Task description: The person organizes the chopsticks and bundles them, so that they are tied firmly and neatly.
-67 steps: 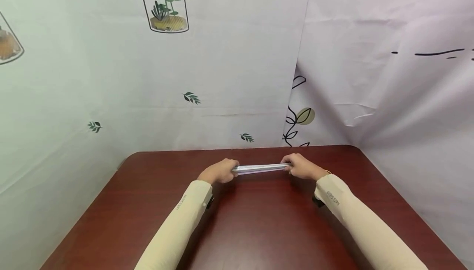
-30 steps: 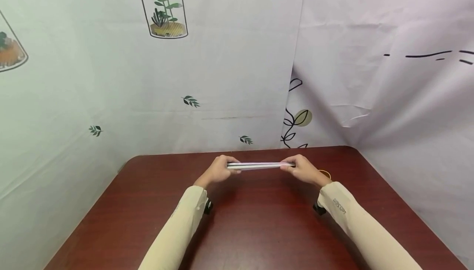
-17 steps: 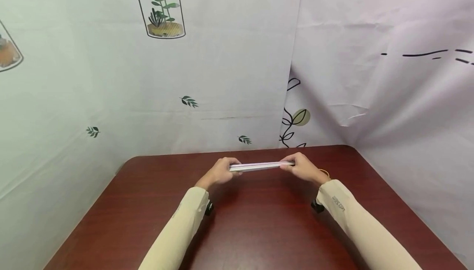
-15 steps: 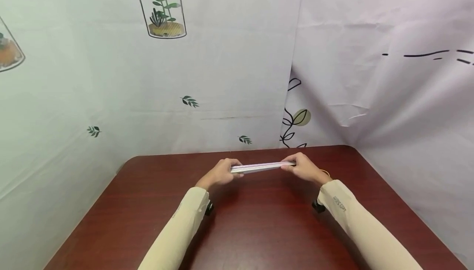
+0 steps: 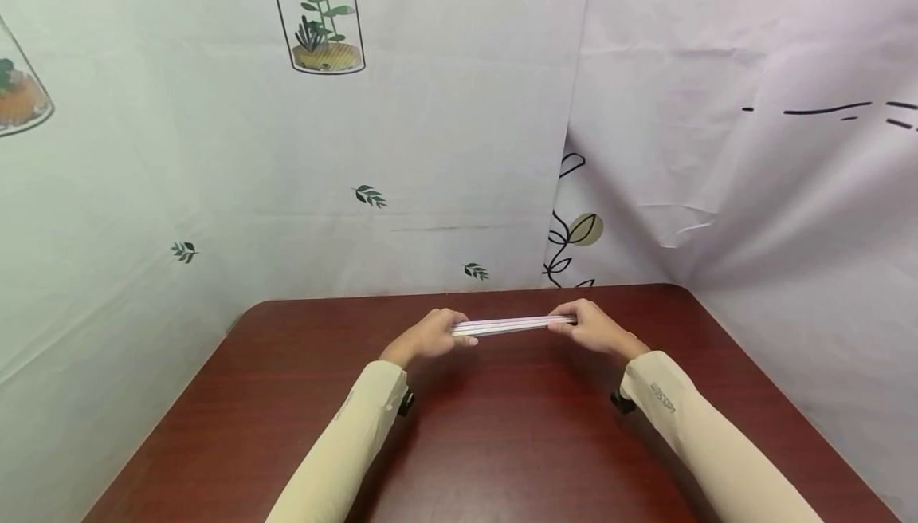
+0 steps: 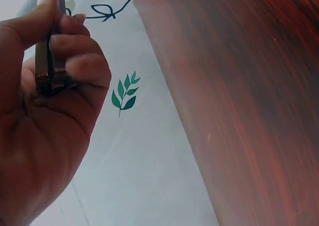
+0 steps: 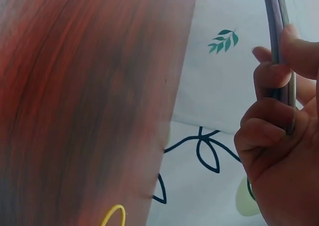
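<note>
Thin stack (image 5: pixel 512 325): stretched between both hands, seen edge-on over the far part of the red-brown table (image 5: pixel 502 443), in front of the printed cloth (image 5: pixel 445 124); looked raised, no contact with the tabletop visible.
Left hand (image 5: pixel 433 333): gripped the stack's left end, thumb on one face, fingers curled over the other.
Right hand (image 5: pixel 594 328): pinched the right end between thumb and fingers, lower fingers folded in around it.
Tilt change: about a second ago the stack was near level; now its left end sat slightly lower. Against half a second ago, little difference beyond a slight shift rightward in view.
Edge change: one dark gap showed between layers a second ago; now several thin lines.
Meaning for the work: judged a small re-angling or evening of the layers in mid-air; both grips were kept, nothing set down.
Layer count: could not tell; edges too fine.
Broad faces: turned from the head camera, so what the layers were stayed unclear.
Stack ends: left end tucked into the palm, right end partly behind fingers; both wrist views cut the rest off at the top.
Yellow loop (image 7: pixel 117 206): only its top showed, cut by the lower edge.
Black devices (image 5: pixel 622 403): mostly hidden under the sleeves (image 5: pixel 710 435).
</note>
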Demonstrator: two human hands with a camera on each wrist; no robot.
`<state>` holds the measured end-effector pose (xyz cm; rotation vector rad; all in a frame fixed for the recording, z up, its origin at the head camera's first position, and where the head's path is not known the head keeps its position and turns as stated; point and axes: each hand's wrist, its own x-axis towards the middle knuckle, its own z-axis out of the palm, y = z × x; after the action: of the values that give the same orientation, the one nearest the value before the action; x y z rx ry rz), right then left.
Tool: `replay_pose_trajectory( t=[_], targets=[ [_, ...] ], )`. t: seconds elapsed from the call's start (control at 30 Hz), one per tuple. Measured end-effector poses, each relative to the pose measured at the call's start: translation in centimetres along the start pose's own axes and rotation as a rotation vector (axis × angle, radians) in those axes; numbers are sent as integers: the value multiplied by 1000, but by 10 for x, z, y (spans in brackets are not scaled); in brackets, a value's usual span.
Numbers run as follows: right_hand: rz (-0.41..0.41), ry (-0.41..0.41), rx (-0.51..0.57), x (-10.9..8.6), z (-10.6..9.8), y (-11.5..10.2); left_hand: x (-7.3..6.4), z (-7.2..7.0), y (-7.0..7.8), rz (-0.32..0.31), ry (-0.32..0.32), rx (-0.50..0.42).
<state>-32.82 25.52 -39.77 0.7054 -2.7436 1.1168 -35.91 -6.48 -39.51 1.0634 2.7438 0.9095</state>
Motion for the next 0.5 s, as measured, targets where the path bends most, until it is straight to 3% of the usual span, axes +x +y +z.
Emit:
replay_pose_trajectory(
  t=[0.13, 0.37, 0.5],
  targets=[
    [-52, 5, -161, -2, -1, -2, 0, 1, -1, -6, -6, 8],
    [-177, 86, -623, -4, 3, -11, -1, 0, 0, -19, 21, 7],
    [-254, 160, -773, -3, 9, -16, -1, -3, 2, 2, 42, 30]
  ],
)
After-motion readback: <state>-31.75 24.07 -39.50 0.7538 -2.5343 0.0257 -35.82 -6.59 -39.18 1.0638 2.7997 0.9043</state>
